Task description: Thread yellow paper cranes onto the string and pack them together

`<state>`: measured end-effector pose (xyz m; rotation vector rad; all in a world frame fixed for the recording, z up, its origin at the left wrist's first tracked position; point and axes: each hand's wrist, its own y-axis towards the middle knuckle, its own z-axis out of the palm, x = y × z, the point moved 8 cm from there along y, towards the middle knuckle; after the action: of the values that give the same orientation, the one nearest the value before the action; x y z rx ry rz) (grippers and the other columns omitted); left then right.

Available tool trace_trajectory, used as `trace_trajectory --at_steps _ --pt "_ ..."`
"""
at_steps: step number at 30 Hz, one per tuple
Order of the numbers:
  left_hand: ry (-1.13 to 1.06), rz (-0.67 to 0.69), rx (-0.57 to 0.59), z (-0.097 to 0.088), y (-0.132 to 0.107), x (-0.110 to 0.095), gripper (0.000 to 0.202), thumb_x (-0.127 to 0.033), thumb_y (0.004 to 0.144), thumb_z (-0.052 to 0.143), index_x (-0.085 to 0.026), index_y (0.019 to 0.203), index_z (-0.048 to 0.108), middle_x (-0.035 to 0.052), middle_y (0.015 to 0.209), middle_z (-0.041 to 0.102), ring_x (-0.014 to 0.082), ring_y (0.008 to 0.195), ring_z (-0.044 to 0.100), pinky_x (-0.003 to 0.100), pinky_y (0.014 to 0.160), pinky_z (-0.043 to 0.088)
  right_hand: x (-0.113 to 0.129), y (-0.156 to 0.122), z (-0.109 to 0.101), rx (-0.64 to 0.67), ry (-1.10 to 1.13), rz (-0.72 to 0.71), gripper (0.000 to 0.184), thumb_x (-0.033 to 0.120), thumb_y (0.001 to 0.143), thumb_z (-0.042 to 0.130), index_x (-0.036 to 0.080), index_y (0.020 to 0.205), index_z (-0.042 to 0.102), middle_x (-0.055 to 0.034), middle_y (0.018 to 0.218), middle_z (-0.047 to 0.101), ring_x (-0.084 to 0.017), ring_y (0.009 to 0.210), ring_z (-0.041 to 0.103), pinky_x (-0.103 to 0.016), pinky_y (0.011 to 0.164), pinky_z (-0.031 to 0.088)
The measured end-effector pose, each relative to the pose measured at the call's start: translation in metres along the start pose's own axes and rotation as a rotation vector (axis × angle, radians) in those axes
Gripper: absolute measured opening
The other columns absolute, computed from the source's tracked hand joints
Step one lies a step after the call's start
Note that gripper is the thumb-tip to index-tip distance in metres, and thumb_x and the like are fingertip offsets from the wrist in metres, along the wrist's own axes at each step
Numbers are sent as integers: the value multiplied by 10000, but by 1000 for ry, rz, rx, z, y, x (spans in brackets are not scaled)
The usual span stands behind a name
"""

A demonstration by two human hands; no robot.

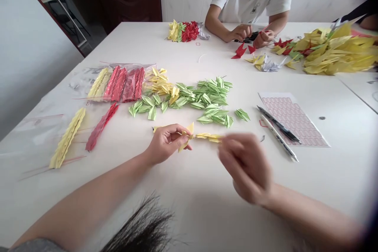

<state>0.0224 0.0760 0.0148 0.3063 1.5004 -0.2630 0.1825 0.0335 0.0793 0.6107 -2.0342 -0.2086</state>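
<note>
My left hand (169, 141) pinches a yellow folded paper crane (189, 130) between thumb and fingers, its pointed wings sticking out. A short row of yellow folded paper pieces (208, 137) lies between my hands, and another yellow piece shows behind the left one. My right hand (248, 167), blurred by motion, has its fingers curled together at the right end of that row. What sits between its fingertips cannot be made out. Just beyond my hands lie many green folded paper pieces (212, 96), with yellow ones (161, 82) heaped at their left.
Clear bags of yellow and red folded strips (115, 84) lie at left, with a loose yellow strip (67, 138) and red strip (102, 128). A label sheet (310, 122) and two pens (279, 126) are at right. Opposite, a co-worker's hands (251, 35) work near a large yellow pile (339, 53).
</note>
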Motion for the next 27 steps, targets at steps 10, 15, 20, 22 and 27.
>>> trace_trajectory --at_steps 10,15,20,22,27 --pt "-15 78 -42 -4 5 -1 242 -294 802 746 -142 974 668 74 882 724 143 734 710 246 707 588 -57 8 58 432 298 525 400 506 924 557 150 1093 623 93 537 344 -71 461 264 -213 420 196" --pt "7 -23 -73 -7 10 13 279 -285 771 764 -133 981 663 71 904 721 161 777 723 286 772 592 -63 12 37 275 145 491 395 514 920 524 163 805 663 44 563 426 -82 473 317 -227 433 235" --pt "70 -69 -15 -3 11 14 243 -289 778 759 -133 943 670 48 781 710 159 746 710 284 748 578 -55 22 12 86 -2 342 335 453 938 520 181 779 633 41 531 422 -95 466 340 -237 437 257" --pt "73 -70 -6 -2 11 13 241 -304 780 763 -135 923 669 47 771 708 159 740 709 287 745 577 -52 24 3 16 -73 282 295 421 947 524 192 791 624 53 504 398 -93 446 320 -239 435 257" --pt "20 -86 -16 -3 11 18 283 -352 761 795 -136 881 658 76 848 735 192 793 741 306 759 593 -50 26 -6 -48 -255 159 228 348 941 535 207 776 607 68 472 366 -85 422 288 -239 449 267"
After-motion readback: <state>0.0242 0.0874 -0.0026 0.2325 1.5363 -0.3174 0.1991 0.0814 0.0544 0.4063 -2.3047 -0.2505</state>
